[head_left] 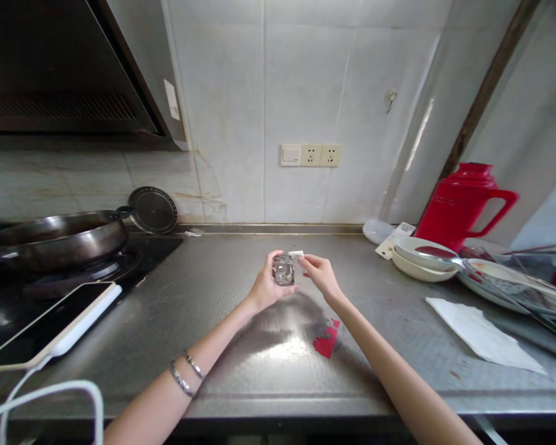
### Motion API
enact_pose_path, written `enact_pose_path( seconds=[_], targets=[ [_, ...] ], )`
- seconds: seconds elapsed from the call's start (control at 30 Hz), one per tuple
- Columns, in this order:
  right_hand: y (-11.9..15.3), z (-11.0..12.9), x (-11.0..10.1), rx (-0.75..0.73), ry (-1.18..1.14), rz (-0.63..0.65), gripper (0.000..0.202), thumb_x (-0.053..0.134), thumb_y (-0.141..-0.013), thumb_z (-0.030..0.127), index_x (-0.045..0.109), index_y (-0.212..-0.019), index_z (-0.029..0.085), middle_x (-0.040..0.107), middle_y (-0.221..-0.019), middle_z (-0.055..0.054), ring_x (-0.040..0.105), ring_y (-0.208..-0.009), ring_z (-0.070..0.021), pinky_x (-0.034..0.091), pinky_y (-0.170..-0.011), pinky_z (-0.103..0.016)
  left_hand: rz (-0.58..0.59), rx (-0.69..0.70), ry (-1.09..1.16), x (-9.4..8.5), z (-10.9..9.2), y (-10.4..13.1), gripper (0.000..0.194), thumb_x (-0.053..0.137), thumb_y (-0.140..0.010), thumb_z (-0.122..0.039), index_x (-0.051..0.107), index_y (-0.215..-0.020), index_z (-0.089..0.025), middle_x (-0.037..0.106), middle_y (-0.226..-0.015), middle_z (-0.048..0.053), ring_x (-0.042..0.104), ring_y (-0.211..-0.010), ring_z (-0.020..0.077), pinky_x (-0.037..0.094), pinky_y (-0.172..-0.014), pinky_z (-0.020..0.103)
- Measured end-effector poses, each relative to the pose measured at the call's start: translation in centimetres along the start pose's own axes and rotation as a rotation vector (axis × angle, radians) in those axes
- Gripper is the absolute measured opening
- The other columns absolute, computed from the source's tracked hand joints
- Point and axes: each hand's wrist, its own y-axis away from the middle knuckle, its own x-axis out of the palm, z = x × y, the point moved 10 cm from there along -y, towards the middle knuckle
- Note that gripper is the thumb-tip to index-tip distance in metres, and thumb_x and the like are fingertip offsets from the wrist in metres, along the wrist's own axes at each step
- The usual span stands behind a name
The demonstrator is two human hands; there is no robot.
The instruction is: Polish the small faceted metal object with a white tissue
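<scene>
A small clear glass container (284,270) is held above the metal counter (241,377) by my left hand (267,284), its fingers round the left side and under the base. Close to the glass's upper right edge, my right hand (319,272) pinches a small white piece (296,254) that looks like paper or tissue. Whether the white piece touches the glass is too small to tell. Torn red scraps (325,343) lie on the counter below my hands.
On the left are a pan (65,241) on the stove and a phone (50,321) with a white cable. To the right stand a red thermos (458,207), stacked bowls (421,269) and a dish with utensils. A white tissue (482,334) lies nearer.
</scene>
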Motion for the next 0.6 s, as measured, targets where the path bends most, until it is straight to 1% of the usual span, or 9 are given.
enact_pose_path(
  seconds=[0.07, 0.13, 0.23, 0.37, 0.43, 0.5, 0.6],
  targets=[
    [0.2, 1.7, -0.1, -0.167, 0.056, -0.021, 0.033, 0.064, -0.074, 0.045, 0.076, -0.088, 0.017, 0.075, -0.088, -0.007, 0.067, -0.088, -0.0271, 0.053, -0.077, -0.037, 0.003, -0.024, -0.026, 0.0, 0.4, 0.0, 0.084, 0.082, -0.058, -0.027, 0.033, -0.126, -0.023, 0.06, -0.113, 0.008, 0.062, -0.096, 0.019, 0.049, -0.085, 0.029],
    [0.6, 2.5, 0.3, -0.251, 0.073, 0.007, 0.033, 0.061, -0.078, 0.044, 0.076, -0.092, 0.018, 0.075, -0.091, -0.006, 0.067, -0.09, -0.0273, 0.051, -0.08, -0.036, -0.002, -0.038, -0.049, 0.1, 0.9, 0.0, 0.083, 0.082, -0.057, -0.027, 0.035, -0.125, -0.022, 0.061, -0.11, 0.007, 0.062, -0.093, 0.0192, 0.049, -0.083, 0.03],
    [1.4, 3.0, 1.2, -0.301, 0.099, 0.043, 0.033, 0.059, -0.081, 0.042, 0.075, -0.096, 0.019, 0.075, -0.093, -0.005, 0.068, -0.088, -0.0261, 0.052, -0.077, -0.034, -0.018, -0.054, -0.058, 0.1, 1.5, 0.1, 0.083, 0.083, -0.056, -0.024, 0.036, -0.125, -0.022, 0.063, -0.107, 0.006, 0.063, -0.091, 0.0196, 0.049, -0.081, 0.031],
    [2.3, 3.2, 1.4, -0.341, 0.159, 0.004, 0.031, 0.056, -0.085, 0.042, 0.076, -0.096, 0.02, 0.074, -0.097, -0.004, 0.069, -0.089, -0.0266, 0.053, -0.076, -0.033, -0.035, -0.038, -0.008, 0.2, 1.8, 0.0, 0.079, 0.083, -0.055, -0.024, 0.04, -0.121, -0.022, 0.064, -0.108, 0.006, 0.062, -0.095, 0.0197, 0.048, -0.086, 0.032],
    [2.6, 3.3, 1.5, -0.361, 0.178, -0.009, 0.031, 0.055, -0.086, 0.042, 0.075, -0.098, 0.021, 0.073, -0.102, -0.003, 0.069, -0.092, -0.0276, 0.054, -0.078, -0.035, -0.063, -0.019, 0.027, 0.0, 1.9, -0.1, 0.077, 0.084, -0.055, -0.024, 0.042, -0.119, -0.022, 0.063, -0.11, 0.006, 0.061, -0.099, 0.0196, 0.047, -0.088, 0.032],
    [3.0, 3.6, 1.6, -0.382, 0.198, -0.016, 0.03, 0.055, -0.086, 0.041, 0.074, -0.099, 0.022, 0.071, -0.106, -0.002, 0.069, -0.095, -0.0282, 0.054, -0.081, -0.036, -0.098, -0.023, 0.056, -0.4, 2.3, -0.3, 0.075, 0.084, -0.054, -0.025, 0.042, -0.116, -0.022, 0.064, -0.109, 0.006, 0.062, -0.098, 0.0192, 0.047, -0.087, 0.031],
    [3.5, 4.2, 2.0, -0.44, 0.241, -0.018, 0.028, 0.055, -0.087, 0.039, 0.075, -0.096, 0.023, 0.071, -0.105, -0.002, 0.069, -0.094, -0.0281, 0.055, -0.08, -0.036, -0.143, -0.045, 0.061, -1.0, 3.0, -0.5, 0.075, 0.085, -0.053, -0.024, 0.042, -0.115, -0.021, 0.065, -0.105, 0.006, 0.063, -0.093, 0.0184, 0.049, -0.084, 0.03]
  ],
)
